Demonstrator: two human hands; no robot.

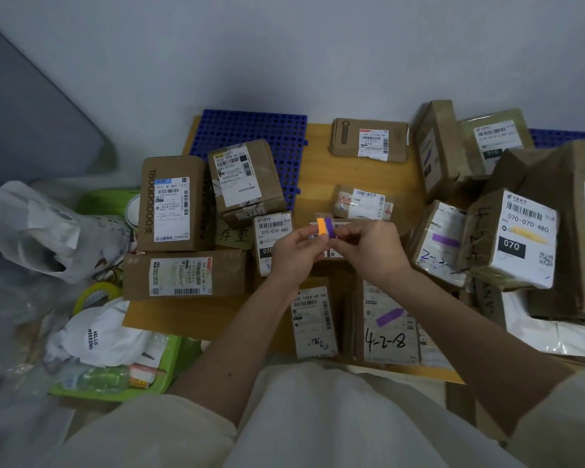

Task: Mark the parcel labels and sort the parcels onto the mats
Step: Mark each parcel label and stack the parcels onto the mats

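While both hands meet above the yellow mat [318, 157], the left hand [293, 253] and right hand [368, 248] pinch a small orange-and-purple marker block [325, 228] between curled fingertips. Brown cardboard parcels with white labels [174, 204] lie around, some on the blue perforated plastic mat [277, 130] behind.

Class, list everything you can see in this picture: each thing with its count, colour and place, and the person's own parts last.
parcels: over a dozen, brown with white labels, across the mats
blue mat: one, far centre, under parcels
yellow mat: one, centre
markers: two, orange and purple, held between both hands
green tray: one, left, holding clutter
tape roll: one, yellow-green, left
plastic bag: one, white, left
left hand: pinches the markers
right hand: pinches the markers
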